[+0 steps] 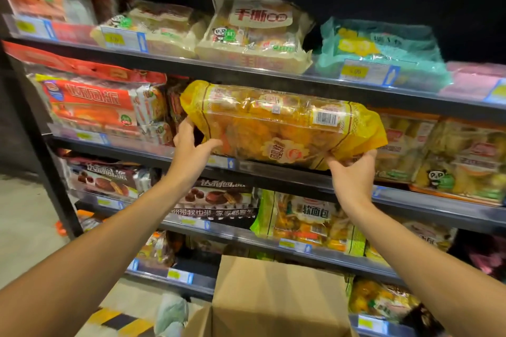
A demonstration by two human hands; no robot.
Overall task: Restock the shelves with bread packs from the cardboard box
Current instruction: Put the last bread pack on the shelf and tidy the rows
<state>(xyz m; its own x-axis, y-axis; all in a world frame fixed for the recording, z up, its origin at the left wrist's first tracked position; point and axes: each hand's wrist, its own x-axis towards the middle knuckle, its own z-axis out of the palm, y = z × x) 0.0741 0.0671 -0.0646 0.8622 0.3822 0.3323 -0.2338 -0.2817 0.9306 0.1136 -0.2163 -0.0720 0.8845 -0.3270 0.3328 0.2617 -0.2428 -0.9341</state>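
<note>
Yellow plastic wraps the bread pack (282, 124), held lengthwise at the frame's centre, level with the second shelf (273, 172) from the top; the left hand (191, 145) grips its 9 o'clock end, thumb curled over the front; the right hand (351, 172) pinches its 4 o'clock corner; at 12 o'clock sits a cream pack (254, 33); at 2 o'clock a teal pack (383, 55); at 6 o'clock the cardboard box (276, 295) stands open.

At frame centre, the left hand (191, 142) and right hand (351, 172) grip the ends of a yellow bread pack (282, 126) before the second shelf (273, 172). The cardboard box (276, 298) stands open at lower centre.
</note>
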